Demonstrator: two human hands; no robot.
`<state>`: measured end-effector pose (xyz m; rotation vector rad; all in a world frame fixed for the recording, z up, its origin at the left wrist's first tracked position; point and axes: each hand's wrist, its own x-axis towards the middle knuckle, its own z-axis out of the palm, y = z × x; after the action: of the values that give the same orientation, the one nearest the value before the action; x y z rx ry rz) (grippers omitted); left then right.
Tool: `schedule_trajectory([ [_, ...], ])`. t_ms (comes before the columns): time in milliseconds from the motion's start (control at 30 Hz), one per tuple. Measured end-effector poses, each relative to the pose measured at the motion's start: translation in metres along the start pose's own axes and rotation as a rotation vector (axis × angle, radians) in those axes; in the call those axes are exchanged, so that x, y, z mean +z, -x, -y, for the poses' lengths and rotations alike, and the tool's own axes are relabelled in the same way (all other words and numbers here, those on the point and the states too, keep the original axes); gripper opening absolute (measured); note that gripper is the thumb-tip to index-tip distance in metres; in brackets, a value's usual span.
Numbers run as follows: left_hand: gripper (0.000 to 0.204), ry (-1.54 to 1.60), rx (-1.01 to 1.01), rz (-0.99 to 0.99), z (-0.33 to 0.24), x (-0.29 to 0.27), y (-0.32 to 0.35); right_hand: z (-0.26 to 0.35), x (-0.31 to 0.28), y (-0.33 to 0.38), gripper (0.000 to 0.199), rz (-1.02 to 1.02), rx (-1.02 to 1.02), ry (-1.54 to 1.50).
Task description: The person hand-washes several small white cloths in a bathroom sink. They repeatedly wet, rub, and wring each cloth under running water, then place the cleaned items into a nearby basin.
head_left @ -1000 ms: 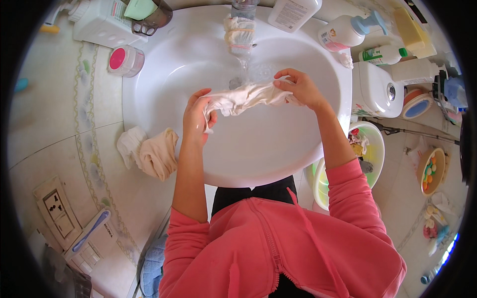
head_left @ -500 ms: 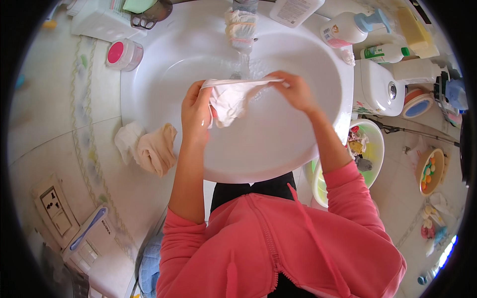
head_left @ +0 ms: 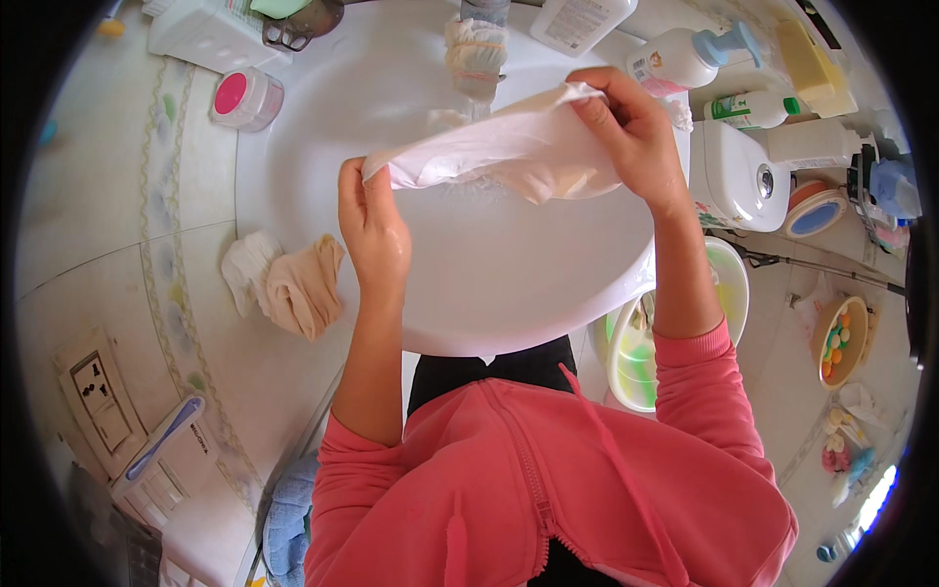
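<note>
A: Where is the cloth relative to your hands?

B: Your white cloth (head_left: 489,147) hangs between them, over the sink (head_left: 469,303). Its long axis runs on a slant: near left end at your left hand (head_left: 377,235), far right end at your right hand (head_left: 638,147). Upper edge drawn nearly straight; loose part sags below it, lowest toward the right.

A: State of each hand?

B: Left: thumb and fingers pinching the cloth's left end. Right: thumb and fingers pinching its far right corner, set farther away than the left.

A: And the wrapped tap (head_left: 476,57)?

B: Just beyond the middle of the cloth, between your hands. Your right hand looks slightly nearer to it. Water (head_left: 479,110) runs from the spout; the cloth hides the lower stream, so whether the two touch, I cannot tell you. Ripples show in the sink just on the near side of the cloth.

A: Anything beside you?

B: To the left of your left forearm, a beige folded cloth (head_left: 305,289). Right of the sink, partly behind your right forearm, a pale green tub (head_left: 636,380).
</note>
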<state>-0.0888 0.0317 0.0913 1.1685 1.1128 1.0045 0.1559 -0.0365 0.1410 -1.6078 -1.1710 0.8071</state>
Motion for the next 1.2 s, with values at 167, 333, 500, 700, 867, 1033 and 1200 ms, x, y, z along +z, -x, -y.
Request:
schedule_trajectory([
  [167, 0.035, -0.131, 0.0, -0.111, 0.033, 0.002, -0.013, -0.05, 0.016, -0.012, 0.049, 0.126, 0.03, 0.125],
  [333, 0.056, -0.829, 0.2, 0.058, 0.108, 0.007, -0.026, -0.15, 0.076, 0.027, 0.073, 0.179, -0.148, 0.809],
  [500, 0.058, -1.434, 0.39, 0.347, 0.165, 0.017, -0.022, -0.175, 0.118, 0.025, 0.07, 0.484, -0.293, 1.063],
  [700, 0.062, -1.139, -0.078, 0.083, 0.147, 0.007, -0.055, -0.2, 0.106, 0.001, 0.065, -0.038, -0.16, 1.052],
  [867, 0.055, 0.304, -0.9, 0.174, 0.109, 0.043, -0.049, -0.161, 0.154, -0.004, 0.055, 0.031, 0.326, 0.308],
  [1033, 0.041, 0.709, -0.98, 0.168, 0.089, 0.028, -0.06, -0.051, 0.166, 0.029, 0.036, -0.056, -0.499, 0.292],
  [1200, 0.03, 0.365, -0.24, 0.512, 0.141, 0.02, -0.052, -0.077, 0.16, 0.008, 0.024, -0.168, -0.446, 0.398],
])
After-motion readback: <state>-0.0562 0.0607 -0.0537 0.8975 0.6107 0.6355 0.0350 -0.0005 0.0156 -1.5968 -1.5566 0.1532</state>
